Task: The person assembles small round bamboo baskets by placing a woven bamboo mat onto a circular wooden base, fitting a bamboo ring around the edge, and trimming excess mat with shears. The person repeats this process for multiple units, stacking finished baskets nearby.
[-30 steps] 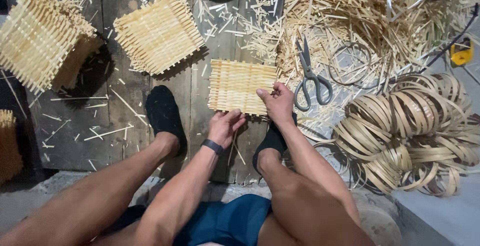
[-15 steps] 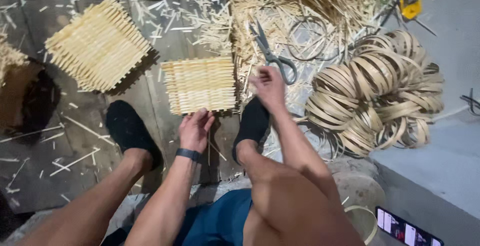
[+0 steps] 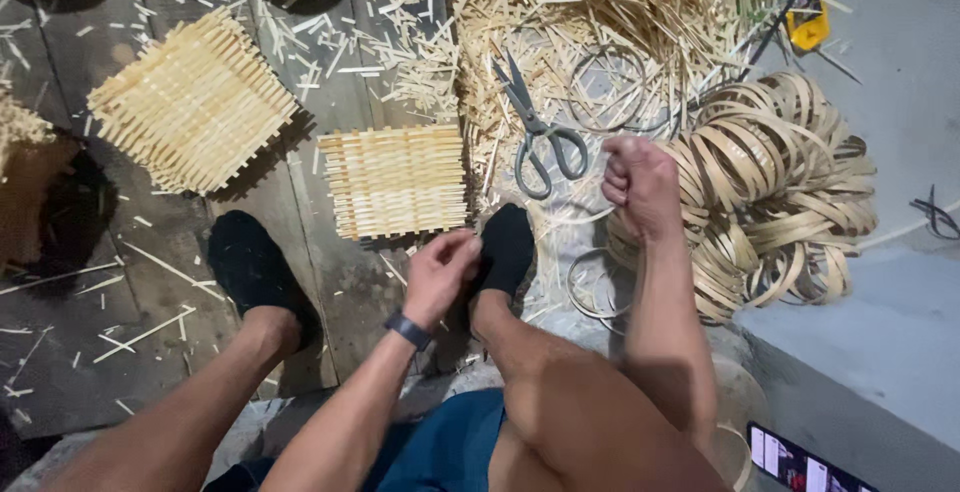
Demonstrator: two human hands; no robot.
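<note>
- Dark plank floor (image 3: 330, 272) littered with pale offcuts; heap of bamboo splints (image 3: 600, 12) at the top, grey slab at right.
- Left hand (image 3: 440, 274), fingers curled together, apparently pinching something thin just below the flat woven mat (image 3: 397, 180); too small to tell what.
- Right hand (image 3: 640, 184) raised in a closed fist beside the scissors (image 3: 540, 132), over the coiled bamboo strips (image 3: 770, 192); any strip in the grip not visible.
- Risks, as judgement: sharp splint ends near bare fingers and socked feet; open scissors close by; springy coils likely to whip or tangle if tugged.
- No containers in view; second woven square (image 3: 192, 102) lying empty at upper left.
</note>
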